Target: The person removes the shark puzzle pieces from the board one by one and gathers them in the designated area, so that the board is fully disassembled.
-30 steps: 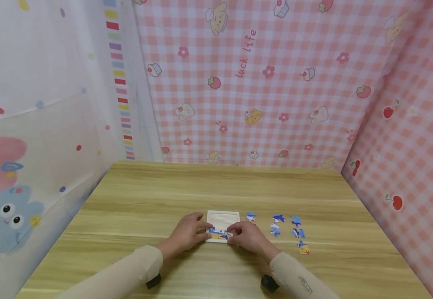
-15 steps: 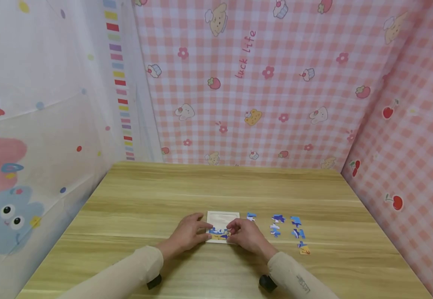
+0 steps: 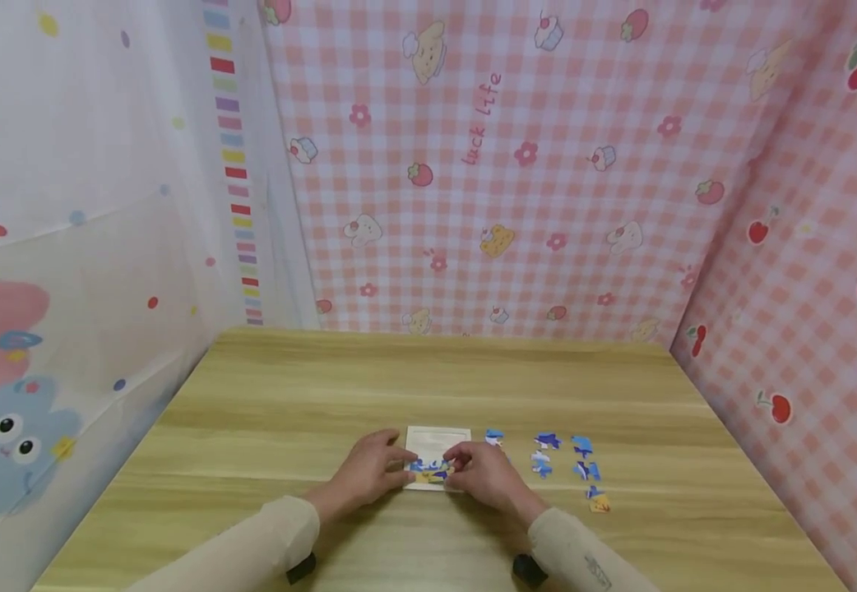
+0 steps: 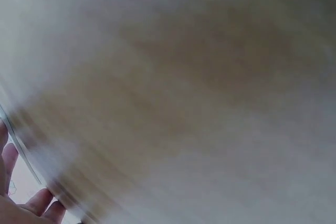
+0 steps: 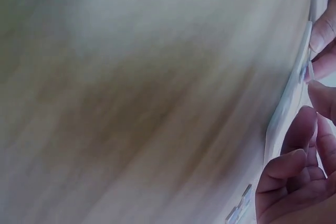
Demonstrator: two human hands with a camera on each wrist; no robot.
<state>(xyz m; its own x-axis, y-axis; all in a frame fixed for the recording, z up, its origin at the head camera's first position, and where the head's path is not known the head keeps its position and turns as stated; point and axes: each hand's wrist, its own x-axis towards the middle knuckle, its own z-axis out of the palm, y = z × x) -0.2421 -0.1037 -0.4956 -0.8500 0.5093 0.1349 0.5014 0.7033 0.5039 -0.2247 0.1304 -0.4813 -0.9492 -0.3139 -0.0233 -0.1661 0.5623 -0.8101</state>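
A small white puzzle tray (image 3: 438,441) lies on the table, its near half covered by blue and yellow jigsaw pieces (image 3: 427,475). My left hand (image 3: 371,469) rests at the tray's left side, thumb and forefinger extended onto its edge. With thumb and forefinger my right hand (image 3: 486,475) pinches a puzzle piece at the tray's right side; the fingers mostly hide it. In the right wrist view, a thin piece edge (image 5: 311,70) shows by the right fingertips, while the other fingers curl inward. Only fingertips of the left hand (image 4: 37,205) appear in the left wrist view's lower corner.
Several loose blue jigsaw pieces lie right of the tray, among them a dark blue one (image 3: 547,441) and a yellow-cornered one (image 3: 599,500). The wooden table (image 3: 310,386) meets a pink checked curtain (image 3: 532,197) behind and a white one (image 3: 118,279) at left.
My right fingertips have shifted slightly left over the tray's near right corner. The left hand keeps its place, and the head view has tilted up a little.
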